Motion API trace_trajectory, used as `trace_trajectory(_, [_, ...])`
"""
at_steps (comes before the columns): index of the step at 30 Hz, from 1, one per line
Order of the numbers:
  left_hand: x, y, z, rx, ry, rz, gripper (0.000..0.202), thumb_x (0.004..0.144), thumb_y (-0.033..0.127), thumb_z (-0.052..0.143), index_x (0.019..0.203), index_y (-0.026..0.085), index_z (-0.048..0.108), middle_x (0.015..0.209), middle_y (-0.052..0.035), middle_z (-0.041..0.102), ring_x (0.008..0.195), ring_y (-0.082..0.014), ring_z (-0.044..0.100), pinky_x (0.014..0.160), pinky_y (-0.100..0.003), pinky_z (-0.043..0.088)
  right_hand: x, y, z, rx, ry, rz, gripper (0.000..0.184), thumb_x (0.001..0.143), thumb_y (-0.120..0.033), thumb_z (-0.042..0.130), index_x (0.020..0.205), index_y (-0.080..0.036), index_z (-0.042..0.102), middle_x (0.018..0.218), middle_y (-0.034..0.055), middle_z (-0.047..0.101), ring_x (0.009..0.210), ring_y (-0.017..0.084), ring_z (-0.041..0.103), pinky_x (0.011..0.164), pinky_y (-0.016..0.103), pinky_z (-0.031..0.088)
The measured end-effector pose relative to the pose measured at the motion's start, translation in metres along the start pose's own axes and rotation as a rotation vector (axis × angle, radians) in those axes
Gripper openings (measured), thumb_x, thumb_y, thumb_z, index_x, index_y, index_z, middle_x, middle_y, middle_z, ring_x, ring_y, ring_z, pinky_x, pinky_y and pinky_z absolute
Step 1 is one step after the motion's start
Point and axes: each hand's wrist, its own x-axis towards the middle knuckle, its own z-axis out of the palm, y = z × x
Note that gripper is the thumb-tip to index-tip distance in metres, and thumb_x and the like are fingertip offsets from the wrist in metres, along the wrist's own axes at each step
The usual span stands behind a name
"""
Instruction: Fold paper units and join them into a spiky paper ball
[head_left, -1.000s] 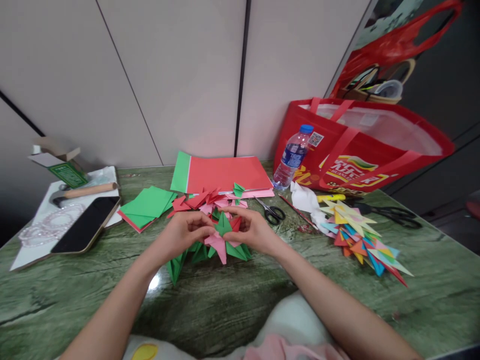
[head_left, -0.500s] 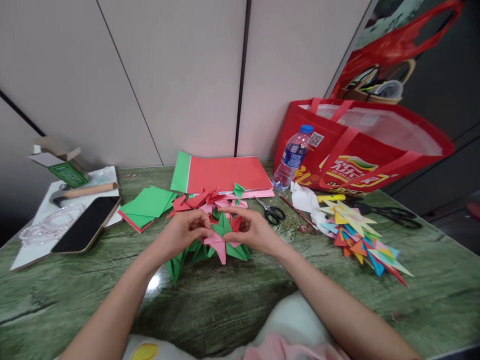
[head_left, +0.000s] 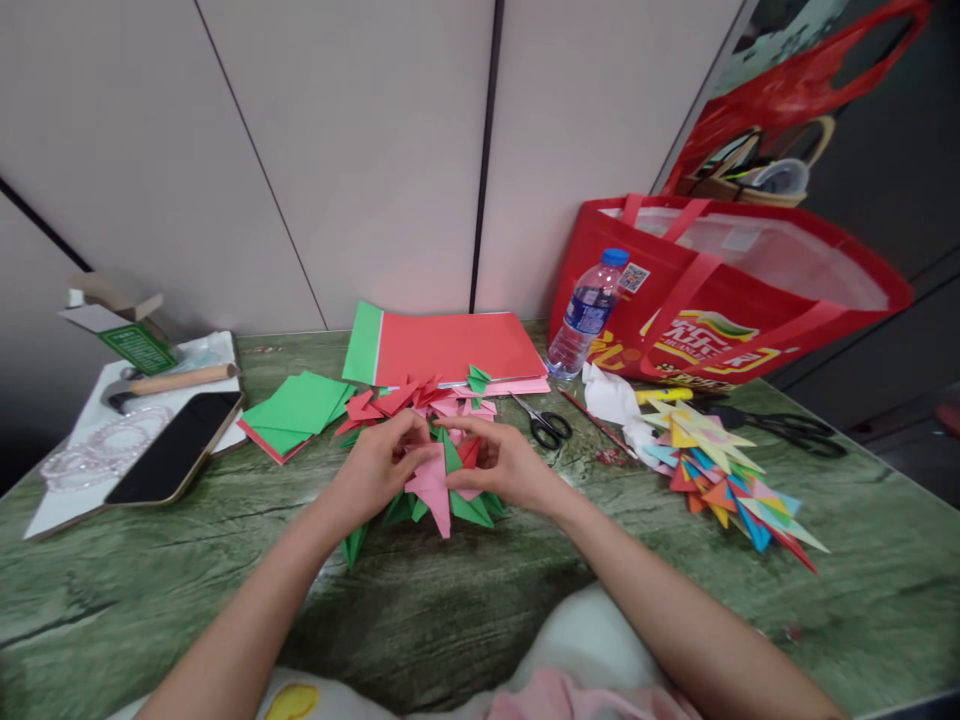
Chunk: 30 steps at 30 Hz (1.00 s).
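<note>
Head view, centre of frame: the left hand (head_left: pixel 379 470) and right hand (head_left: pixel 502 465) each have their grip pinched closed on the origami cluster (head_left: pixel 439 495), low over the green counter (head_left: pixel 450 610). An uneven squeeze could, I judge, pop the tucked units apart (only friction seems to join them). It is spiky, with pink, green and red points.

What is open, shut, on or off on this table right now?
Pink and green folded paper model: pinched between left hand and right hand.
Clear plastic water bottle: upright, blue cap on.
Small black-handled scissors: blades shut, lying flat.
Black smartphone: face up, screen dark.
Red fabric tote bag: mouth open.
Small green-and-white cardboard box: flap open.
</note>
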Motion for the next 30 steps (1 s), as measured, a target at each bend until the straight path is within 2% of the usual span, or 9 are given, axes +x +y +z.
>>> trace_trajectory(4, [0.0, -0.002, -0.001, 0.07, 0.007, 0.049, 0.011, 0.078, 0.021, 0.055, 0.068, 0.016, 0.057, 0.061, 0.0021, 0.052, 0.051, -0.0086, 0.046, 0.05, -0.019, 0.035, 0.002, 0.003, -0.001, 0.006, 0.003, -0.01, 0.057, 0.062, -0.024, 0.074, 0.116, -0.019, 0.055, 0.057, -0.0083, 0.035, 0.048, 0.006, 0.033, 0.042, 0.017, 0.029])
trace_trajectory(9, [0.0, -0.001, -0.007, 0.051, -0.004, 0.077, 0.008, 0.073, 0.015, 0.059, 0.077, 0.015, 0.066, 0.073, -0.0027, 0.061, 0.058, -0.0106, 0.053, 0.054, -0.021, 0.04, 0.002, 0.003, -0.001, 0.006, 0.012, -0.011, 0.057, 0.061, -0.021, 0.074, 0.114, -0.018, 0.055, 0.057, -0.0084, 0.034, 0.048, 0.006, 0.031, 0.042, 0.017, 0.027])
trace_trajectory(15, [0.0, 0.001, -0.009, 0.129, -0.039, 0.144, 0.012, 0.073, 0.012, 0.059, 0.079, 0.015, 0.069, 0.076, -0.0042, 0.061, 0.061, -0.0115, 0.054, 0.057, -0.023, 0.041, 0.001, 0.006, 0.0, -0.033, 0.027, 0.001, 0.058, 0.062, -0.024, 0.074, 0.117, -0.019, 0.054, 0.058, -0.0079, 0.036, 0.048, 0.006, 0.033, 0.044, 0.018, 0.03])
trace_trajectory(19, [-0.001, 0.001, -0.005, 0.189, -0.047, 0.129, 0.011, 0.076, 0.013, 0.056, 0.073, 0.015, 0.066, 0.079, -0.0039, 0.058, 0.07, -0.0139, 0.055, 0.063, -0.025, 0.042, -0.001, 0.006, 0.002, -0.21, 0.054, -0.077, 0.053, 0.068, -0.025, 0.07, 0.118, -0.023, 0.055, 0.063, -0.0046, 0.047, 0.053, 0.009, 0.041, 0.05, 0.02, 0.035])
trace_trajectory(25, [-0.004, -0.003, 0.0, 0.284, -0.013, 0.134, 0.014, 0.081, 0.016, 0.052, 0.076, 0.017, 0.064, 0.081, -0.0035, 0.055, 0.071, -0.0144, 0.054, 0.067, -0.027, 0.042, -0.002, 0.005, 0.003, -0.444, 0.116, -0.229, 0.049, 0.071, -0.022, 0.067, 0.119, -0.023, 0.056, 0.072, -0.0013, 0.059, 0.053, 0.01, 0.043, 0.054, 0.021, 0.038])
trace_trajectory(30, [-0.006, 0.0, 0.005, 0.354, 0.091, 0.256, 0.017, 0.086, 0.02, 0.047, 0.079, 0.018, 0.063, 0.081, -0.0037, 0.053, 0.074, -0.0143, 0.054, 0.069, -0.026, 0.043, -0.001, 0.009, 0.003, -0.468, 0.185, -0.319, 0.05, 0.074, -0.018, 0.063, 0.122, -0.022, 0.053, 0.091, 0.0027, 0.066, 0.067, 0.013, 0.056, 0.064, 0.024, 0.045])
